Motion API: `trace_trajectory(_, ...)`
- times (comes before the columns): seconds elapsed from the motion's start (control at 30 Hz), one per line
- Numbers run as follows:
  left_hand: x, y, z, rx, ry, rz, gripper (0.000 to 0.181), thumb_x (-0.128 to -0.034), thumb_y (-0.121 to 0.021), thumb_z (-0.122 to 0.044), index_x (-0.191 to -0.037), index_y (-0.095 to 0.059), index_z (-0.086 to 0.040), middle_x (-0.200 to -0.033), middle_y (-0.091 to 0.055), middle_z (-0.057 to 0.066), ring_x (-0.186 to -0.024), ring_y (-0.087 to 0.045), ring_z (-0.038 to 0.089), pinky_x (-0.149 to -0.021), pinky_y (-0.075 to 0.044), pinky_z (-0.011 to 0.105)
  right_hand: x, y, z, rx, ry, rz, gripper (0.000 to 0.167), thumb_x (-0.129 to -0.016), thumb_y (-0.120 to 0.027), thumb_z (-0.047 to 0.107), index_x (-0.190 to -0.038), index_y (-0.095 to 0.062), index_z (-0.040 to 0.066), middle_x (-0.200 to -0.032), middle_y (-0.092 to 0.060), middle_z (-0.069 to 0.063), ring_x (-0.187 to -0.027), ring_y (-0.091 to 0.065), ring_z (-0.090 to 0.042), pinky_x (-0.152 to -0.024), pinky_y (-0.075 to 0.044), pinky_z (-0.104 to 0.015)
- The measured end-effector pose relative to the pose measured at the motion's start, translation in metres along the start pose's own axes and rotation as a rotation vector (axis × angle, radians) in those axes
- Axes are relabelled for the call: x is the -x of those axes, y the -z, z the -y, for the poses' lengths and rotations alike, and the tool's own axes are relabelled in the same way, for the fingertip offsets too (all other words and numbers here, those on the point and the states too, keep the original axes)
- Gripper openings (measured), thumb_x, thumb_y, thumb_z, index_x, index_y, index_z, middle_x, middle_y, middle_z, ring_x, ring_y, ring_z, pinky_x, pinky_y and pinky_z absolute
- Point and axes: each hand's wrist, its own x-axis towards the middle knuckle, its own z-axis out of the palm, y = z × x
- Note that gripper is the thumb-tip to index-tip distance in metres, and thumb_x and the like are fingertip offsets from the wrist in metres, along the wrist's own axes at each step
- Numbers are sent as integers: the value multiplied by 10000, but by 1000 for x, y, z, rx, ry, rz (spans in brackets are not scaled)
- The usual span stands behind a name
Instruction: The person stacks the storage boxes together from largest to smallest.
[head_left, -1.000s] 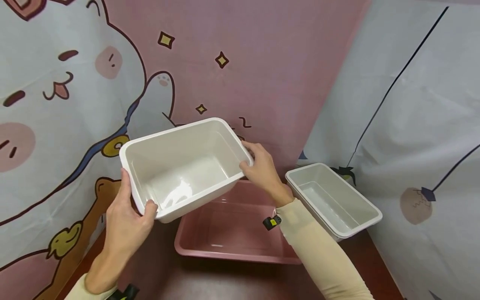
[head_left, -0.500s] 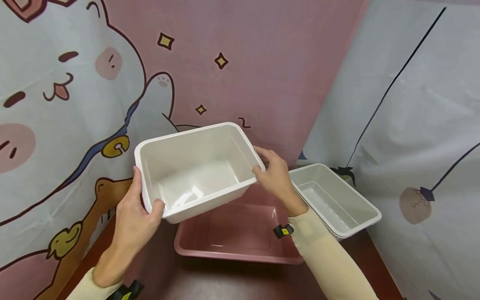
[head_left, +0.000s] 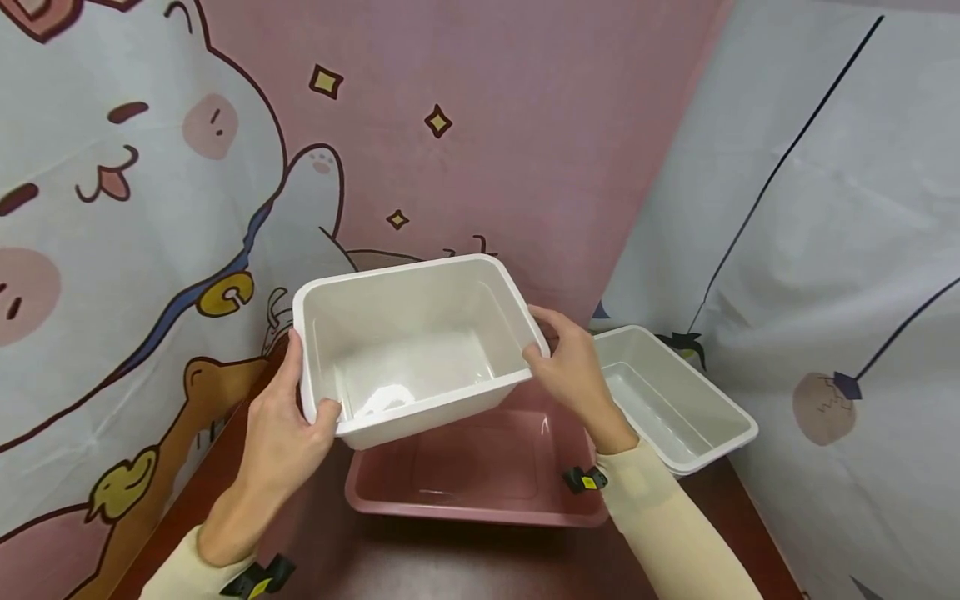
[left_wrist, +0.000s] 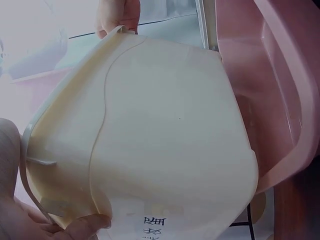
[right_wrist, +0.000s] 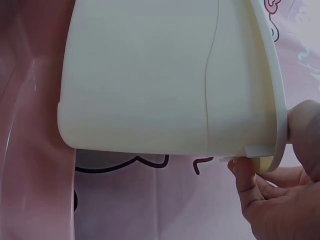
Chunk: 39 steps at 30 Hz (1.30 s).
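A white plastic bin (head_left: pixel 420 350) is held in the air, tilted so that its bare inside faces me in the head view. My left hand (head_left: pixel 288 425) grips its left rim, thumb over the edge and fingers underneath. On the right end, my right hand (head_left: pixel 573 367) pinches the rim. From the left wrist view, the bin's outer wall (left_wrist: pixel 170 115) carries dark printed characters near the bottom of the picture. Below the bin lies a pink plastic basin (head_left: pixel 480 467), its back part hidden by the white bin.
A second white bin (head_left: pixel 675 400) stands to the right, partly behind my right forearm. The dark reddish table (head_left: pixel 420 567) runs along the front. Printed cloth hangings (head_left: pixel 525 150) close in the back and both sides.
Both hands have carried the white bin to the right and slightly down. The pink basin and the second white bin have stayed in place.
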Motion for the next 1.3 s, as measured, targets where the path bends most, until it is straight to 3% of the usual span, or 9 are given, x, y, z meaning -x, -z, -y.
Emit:
trace_trajectory(0.3, -2, -6, -4, 31, -44, 26, 1004, -905, -703, 21, -1830, -321, -60, -1799, -516, 243, -1332, -740, 514, -978, -652, 729, 13, 12, 1, 35, -16, -66, 530, -985, -790, 93, -1512, -751, 46, -1075, -827, -184, -911, -731, -293, -786, -568, -314)
trace_trajectory(0.47, -2, -9, -6, 22, -57, 38, 993, -900, -706, 8, -1821, -339, -48, -1795, -521, 234, -1325, -747, 474, -981, -656, 686, 18, 20, 3, 58, -17, -89, 527, -964, -802, 86, -1488, -770, 42, -1148, -850, -197, -1005, -781, -326, -867, -613, -403)
trace_trajectory(0.6, -2, -11, -6, 3, -52, 61, 993, -899, -708, -8, -1821, -344, -53, -1810, -510, 199, -1371, -737, 426, -1016, -647, 569, 24, 26, 3, 44, -39, -81, 532, -978, -797, 88, -1506, -751, 44, -1288, -839, -205, -1097, -804, -365, -944, -645, -485)
trace_trajectory(0.7, -3, -12, -7, 19, -57, 82, 983, -903, -702, 1, -1817, -341, -34, -1821, -489, 204, -1388, -731, 442, -1022, -656, 590, 29, 29, 2, 23, -51, -72, 530, -996, -795, 85, -1519, -731, 27, -1380, -816, -219, -1163, -802, -394, -1016, -649, -558)
trace_trajectory(0.73, -3, -12, -7, 29, -61, 86, 977, -905, -700, 7, -1813, -342, -23, -1821, -485, 213, -1376, -735, 454, -1005, -652, 647, 31, 30, 2, 18, -53, -68, 528, -1001, -794, 84, -1521, -726, 22, -1395, -809, -224, -1173, -798, -400, -1032, -646, -577)
trace_trajectory(0.83, -4, -13, -7, 46, -64, 98, 961, -911, -696, 18, -1807, -351, -11, -1816, -485, 227, -1347, -744, 472, -987, -656, 690, 35, 33, 1, 15, -66, -63, 525, -1006, -796, 86, -1523, -722, 26, -1379, -808, -224, -1176, -794, -399, -1052, -639, -596)
trace_trajectory(1.1, -4, -14, -6, 46, -65, 145, 930, -938, -686, 2, -1807, -357, -19, -1816, -488, 227, -1394, -737, 499, -1024, -655, 689, 46, 40, 1, 36, -91, -69, 530, -1015, -809, 109, -1536, -725, 59, -1357, -821, -193, -1159, -799, -352, -1003, -633, -433)
trace_trajectory(1.3, -5, -15, -6, 26, -70, 180, 919, -949, -696, -8, -1803, -356, 4, -1805, -499, 242, -1368, -750, 483, -1038, -655, 677, 55, 44, 1, 59, -77, -64, 591, -1018, -802, 101, -1596, -698, 29, -1359, -803, -220, -1179, -804, -388, -1033, -668, -587)
